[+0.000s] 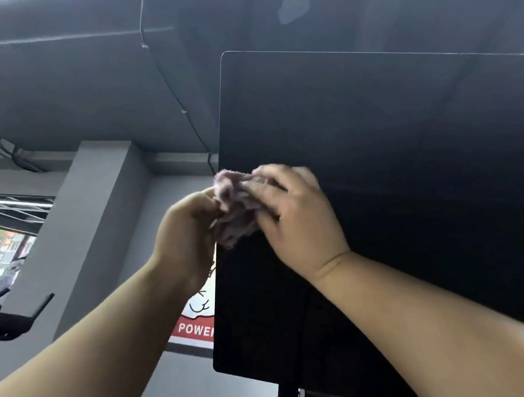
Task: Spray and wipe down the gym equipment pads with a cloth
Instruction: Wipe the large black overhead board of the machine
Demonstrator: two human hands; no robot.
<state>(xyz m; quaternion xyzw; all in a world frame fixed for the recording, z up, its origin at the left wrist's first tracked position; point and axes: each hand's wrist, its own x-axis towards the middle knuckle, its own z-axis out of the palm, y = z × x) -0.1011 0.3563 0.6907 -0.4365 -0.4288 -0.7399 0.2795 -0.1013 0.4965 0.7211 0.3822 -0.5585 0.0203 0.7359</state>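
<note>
Left grip (189, 229) and right grip (298, 223) both clutch bunched pinkish cloth (237, 211) at left edge of glossy black screen (389, 161). Grey ceiling (66, 87), grey pillar (98, 222), window (2, 242) far left, red sign (197, 326) behind.

The cloth (235, 208) is fluffy, napped terry. At three o'clock of it the panel (374, 162) looks smooth and glossy. The wall (98, 222) at nine o'clock is matt paint.

We note open air left of the black panel (374, 162); grey pillar (98, 222) stands well beyond, ceiling duct (66, 87) overhead.
</note>
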